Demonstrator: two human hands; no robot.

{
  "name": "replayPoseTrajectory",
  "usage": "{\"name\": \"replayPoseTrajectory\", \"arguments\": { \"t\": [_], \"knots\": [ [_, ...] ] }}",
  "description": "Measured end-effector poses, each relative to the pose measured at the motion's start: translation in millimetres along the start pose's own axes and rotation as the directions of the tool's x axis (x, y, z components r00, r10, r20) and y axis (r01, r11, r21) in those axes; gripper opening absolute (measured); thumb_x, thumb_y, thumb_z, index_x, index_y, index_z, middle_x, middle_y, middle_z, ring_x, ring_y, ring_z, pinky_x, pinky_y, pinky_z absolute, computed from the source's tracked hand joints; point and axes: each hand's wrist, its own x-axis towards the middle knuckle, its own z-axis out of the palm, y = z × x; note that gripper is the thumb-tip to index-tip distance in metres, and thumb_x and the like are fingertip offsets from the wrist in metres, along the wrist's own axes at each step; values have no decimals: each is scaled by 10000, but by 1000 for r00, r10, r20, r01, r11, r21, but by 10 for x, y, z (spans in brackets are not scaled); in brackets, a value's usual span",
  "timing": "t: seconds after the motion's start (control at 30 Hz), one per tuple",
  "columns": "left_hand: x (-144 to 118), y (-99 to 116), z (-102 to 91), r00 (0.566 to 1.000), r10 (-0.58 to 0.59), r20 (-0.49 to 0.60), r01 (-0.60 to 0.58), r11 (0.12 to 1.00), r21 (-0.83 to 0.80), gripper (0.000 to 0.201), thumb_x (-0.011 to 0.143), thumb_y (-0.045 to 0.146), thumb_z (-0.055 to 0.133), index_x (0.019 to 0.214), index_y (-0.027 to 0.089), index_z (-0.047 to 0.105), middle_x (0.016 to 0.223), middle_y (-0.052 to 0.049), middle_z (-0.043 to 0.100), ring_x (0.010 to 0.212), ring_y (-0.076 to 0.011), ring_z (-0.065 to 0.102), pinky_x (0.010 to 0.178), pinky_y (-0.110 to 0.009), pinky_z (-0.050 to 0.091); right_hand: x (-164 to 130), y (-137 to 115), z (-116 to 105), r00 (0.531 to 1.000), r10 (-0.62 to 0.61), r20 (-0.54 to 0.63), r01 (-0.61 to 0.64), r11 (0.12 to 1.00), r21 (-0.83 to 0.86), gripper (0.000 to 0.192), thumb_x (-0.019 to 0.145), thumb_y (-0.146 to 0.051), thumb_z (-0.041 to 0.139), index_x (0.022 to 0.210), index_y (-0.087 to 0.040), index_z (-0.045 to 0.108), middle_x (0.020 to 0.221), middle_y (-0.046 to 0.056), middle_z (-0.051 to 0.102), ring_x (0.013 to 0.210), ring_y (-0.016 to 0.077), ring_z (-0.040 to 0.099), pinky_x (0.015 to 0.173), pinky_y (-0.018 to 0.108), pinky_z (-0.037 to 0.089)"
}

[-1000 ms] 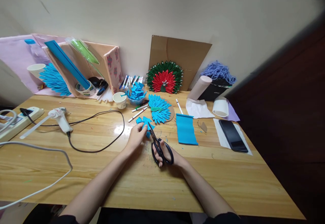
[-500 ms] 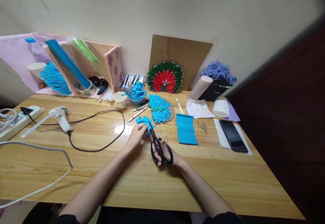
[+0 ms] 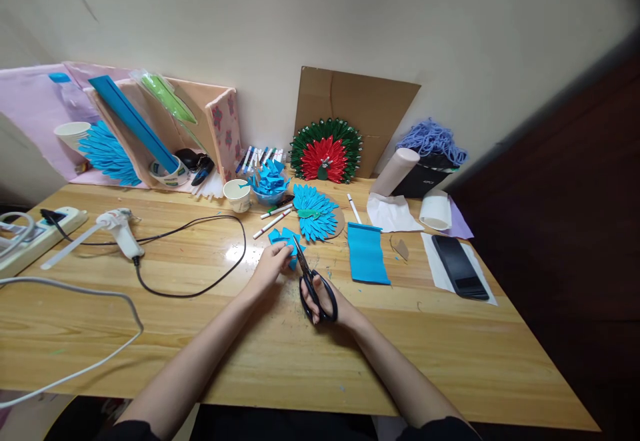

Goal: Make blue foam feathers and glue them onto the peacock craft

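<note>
wall [image 3: 450, 21]: plain cream, behind surface
surface [image 3: 450, 354]: light wood planks, glossy, glare spot nr centre
right side [image 3: 590, 228]: dark, unlit

I can't read any text here. The black box [image 3: 423, 179] at the back has a faint pale mark and the tape roll [image 3: 167, 173] shows green print, both too small to read.

Bare forearms, dark sleeves near elbows
</note>
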Motion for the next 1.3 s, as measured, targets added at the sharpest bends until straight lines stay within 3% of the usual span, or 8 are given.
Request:
{"name": "replayPoseTrajectory", "arguments": {
  "t": [0.33,0.8,1.0,1.07,1.17,1.23,1.3],
  "knots": [
    [-21,10,-3,998,26,53,-28,999,32,328,657,397,526,506,193,317,483,65,283,440,-67,264,437,-209,194,-7,-7,-2,999,16,43,-19,997,69,744,552,-881,285,708,-173,452,373,-66,433,286,86,426,325,202,374],
    [16,-15,-13,1000,13,-10,-13,999,32,317,638,394,492,467,203,305,433,62,303,398,-68,266,418,-215,210,-41,-88,2,999,-35,31,37,996,-79,673,602,-841,337,678,-177,417,377,-90,374,279,60,379,291,158,289],
    [115,-20,-201,998,20,-59,-14,995,98,310,670,366,468,442,205,335,408,55,321,375,-83,296,409,-221,207,-9,-41,-10,999,-9,-35,9,1000,-10,702,572,-863,311,679,-178,425,358,-86,390,260,63,384,280,162,307],
    [107,3,-311,999,-7,-38,14,980,199,305,661,340,523,421,195,404,393,40,377,372,-92,330,409,-227,210,12,-23,-38,998,-2,-60,5,999,49,720,559,-876,276,678,-181,423,349,-87,391,250,67,384,279,168,320],
    [51,60,-427,998,7,-61,29,826,563,312,637,384,618,432,186,491,418,11,453,413,-123,401,421,-234,224,51,0,-95,995,-28,-95,40,990,133,719,564,-879,252,670,-186,415,331,-91,380,232,71,375,275,174,320],
    [12,107,-438,983,155,-102,-25,651,759,280,635,435,649,540,187,559,521,-4,516,492,-146,460,446,-233,258,78,14,-134,992,-54,-116,75,980,182,708,573,-874,254,667,-189,409,325,-95,373,224,72,369,269,171,305],
    [0,147,-399,944,327,-35,-151,526,837,246,647,406,675,769,199,621,735,-28,578,653,-175,531,521,-242,342,100,28,-165,989,-77,-125,104,968,229,695,584,-866,266,667,-190,409,323,-95,375,220,72,367,265,168,297]
  ]
}}
